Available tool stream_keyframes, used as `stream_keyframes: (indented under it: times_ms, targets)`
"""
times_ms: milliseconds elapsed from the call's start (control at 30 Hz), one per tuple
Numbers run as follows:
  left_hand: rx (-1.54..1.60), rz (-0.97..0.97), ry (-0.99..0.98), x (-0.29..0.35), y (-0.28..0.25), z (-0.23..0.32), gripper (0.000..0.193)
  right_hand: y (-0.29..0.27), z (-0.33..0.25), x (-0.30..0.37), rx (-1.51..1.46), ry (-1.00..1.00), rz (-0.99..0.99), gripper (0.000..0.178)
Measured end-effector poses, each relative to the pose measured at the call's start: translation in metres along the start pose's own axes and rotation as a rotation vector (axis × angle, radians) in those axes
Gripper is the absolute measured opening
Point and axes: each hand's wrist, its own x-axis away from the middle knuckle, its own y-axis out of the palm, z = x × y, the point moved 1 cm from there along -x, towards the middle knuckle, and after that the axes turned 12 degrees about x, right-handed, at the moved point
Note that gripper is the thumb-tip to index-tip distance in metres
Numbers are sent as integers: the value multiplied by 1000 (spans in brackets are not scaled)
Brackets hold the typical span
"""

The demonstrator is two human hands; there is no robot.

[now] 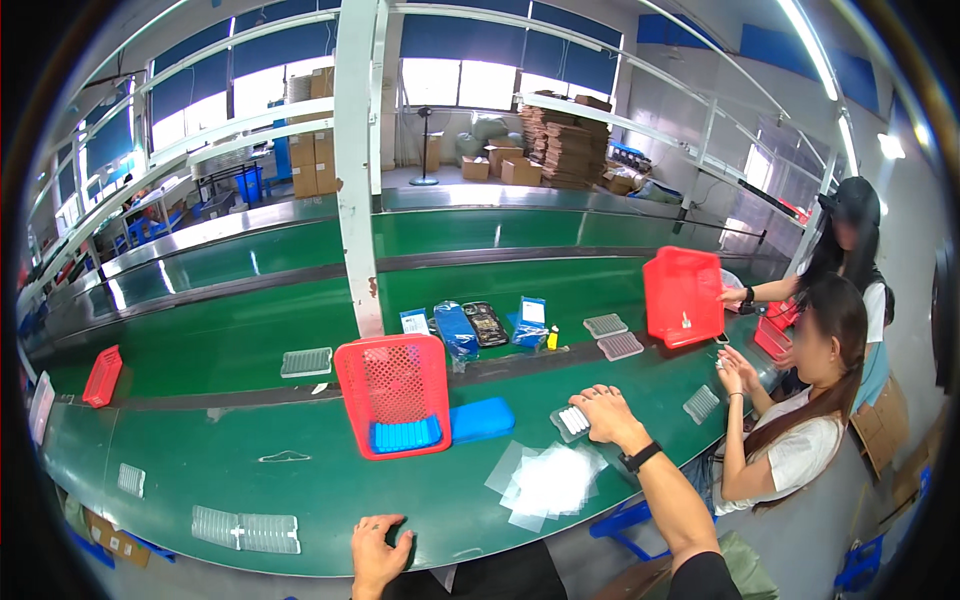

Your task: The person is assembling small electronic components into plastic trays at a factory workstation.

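Going from the left, one small red basket (pixel 102 376) stood tilted at the far-left end of the green conveyor table (pixel 250 340), well apart from everything else. Near the front-left edge lay a small clear blister tray (pixel 131 480) and a longer clear one (pixel 246 529), with a third ribbed tray (pixel 306 362) further back — three on that side, with broad bare green between them. The person's left hand (pixel 378 553) rested on the near edge of the table, fingers spread and curled over the rim, holding nothing. Just beyond it the large red perforated basket (pixel 392 392) stood tipped up, a stack of blue pieces (pixel 406 435) in its lower end and one blue case (pixel 481 419) lying just beside it on the right. Behind it, past the white post (pixel 357 170), a cluster of blue packets and one dark device (pixel 486 323) sat in a row. A loose heap of clear film sheets (pixel 545 482) lay near the front edge, count unclear. The right hand (pixel 604 411) lay palm down on a small clear tray of white parts (pixel 571 421), fingers bent over its far side; whether it was pinching the tray could not be told. Two more grey trays (pixel 613 336) lay further back, another (pixel 700 403) to the right — there two co-workers sat, one holding a second red basket (pixel 683 296) upright.
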Motion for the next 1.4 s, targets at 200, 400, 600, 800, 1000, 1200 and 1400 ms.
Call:
stream_keyframes:
  times_ms: [200, 400, 600, 800, 1000, 1200, 1400]
  targets:
    - [-103, -76, 70, -9, -8, 23, 40, -51, -85, 30, -33, -193, 141, 58]
    - [-215, -223, 134, -9, -8, 26, 99, -39, -194, 48, -128, -334, 189, 61]
    - [-232, -223, 149, -6, -3, 23, 99, -50, -210, 39, -183, -398, 177, 68]
    - [-212, -180, 133, -6, -3, 19, 85, -66, -149, -31, -204, -62, 67, 90]
    - [-179, -189, 132, -9, -4, 21, 78, -32, -143, -42, -187, -118, -100, 91]
    - [-114, -122, 172, -7, -10, 21, 72, -47, -142, -16, -307, -151, 46, 92]
    - [673, 27, -146, 1, 4, 35, 55, -96, -167, 71, -690, -317, 281, 92]
